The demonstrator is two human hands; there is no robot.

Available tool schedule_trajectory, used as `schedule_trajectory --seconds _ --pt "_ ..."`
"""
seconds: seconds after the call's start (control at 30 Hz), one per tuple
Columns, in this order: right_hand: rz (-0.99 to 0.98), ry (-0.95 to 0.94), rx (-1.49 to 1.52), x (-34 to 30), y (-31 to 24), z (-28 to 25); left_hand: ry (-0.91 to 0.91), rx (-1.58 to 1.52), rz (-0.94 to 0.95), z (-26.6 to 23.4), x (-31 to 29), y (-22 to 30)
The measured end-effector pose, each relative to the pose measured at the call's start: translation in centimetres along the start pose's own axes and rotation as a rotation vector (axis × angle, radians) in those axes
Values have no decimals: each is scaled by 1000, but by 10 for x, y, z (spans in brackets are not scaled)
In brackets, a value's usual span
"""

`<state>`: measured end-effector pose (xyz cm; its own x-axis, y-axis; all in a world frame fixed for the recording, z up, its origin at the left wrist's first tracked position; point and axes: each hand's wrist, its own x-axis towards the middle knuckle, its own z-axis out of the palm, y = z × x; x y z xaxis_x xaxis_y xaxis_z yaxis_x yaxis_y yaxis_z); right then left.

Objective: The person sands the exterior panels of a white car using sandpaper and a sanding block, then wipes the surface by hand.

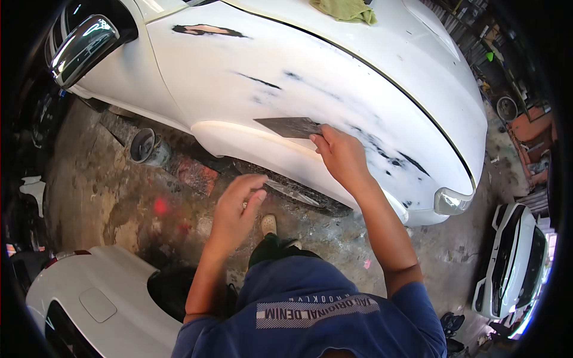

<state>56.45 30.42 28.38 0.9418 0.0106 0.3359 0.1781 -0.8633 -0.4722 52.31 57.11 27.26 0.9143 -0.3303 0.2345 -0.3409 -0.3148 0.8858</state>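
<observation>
My right hand (340, 154) is closed on one end of a flat dark grey sheet of sandpaper (287, 126), pinching it between thumb and fingers. The sheet lies over the white car fender (227, 107), just above the wheel arch. Black streaks and cloudy sanded patches mark the fender, and a bare dark-rimmed spot (209, 30) shows near its upper left. My left hand (236, 209) hovers off the car, below and left of the sheet. Its fingers are loosely curved, with the thumb apart and nothing seen in them.
The front tyre (298, 194) is under the arch. A dirty bucket (149, 148) stands on the stained floor (107, 185) to the left. A green cloth (343, 9) lies on the hood. Behind me at lower left is another white car (107, 286); a white bumper (507, 262) stands at right.
</observation>
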Motion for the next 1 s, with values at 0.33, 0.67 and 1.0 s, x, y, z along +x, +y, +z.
schedule_trajectory --seconds 0.33,0.67,1.0 --pt "369 -72 17 -89 77 -83 -84 -42 -123 21 -22 -1" --pt "807 163 424 -321 113 -169 -573 89 17 80 1 19" --pt "910 453 896 -392 65 -93 -661 540 922 201 56 9"
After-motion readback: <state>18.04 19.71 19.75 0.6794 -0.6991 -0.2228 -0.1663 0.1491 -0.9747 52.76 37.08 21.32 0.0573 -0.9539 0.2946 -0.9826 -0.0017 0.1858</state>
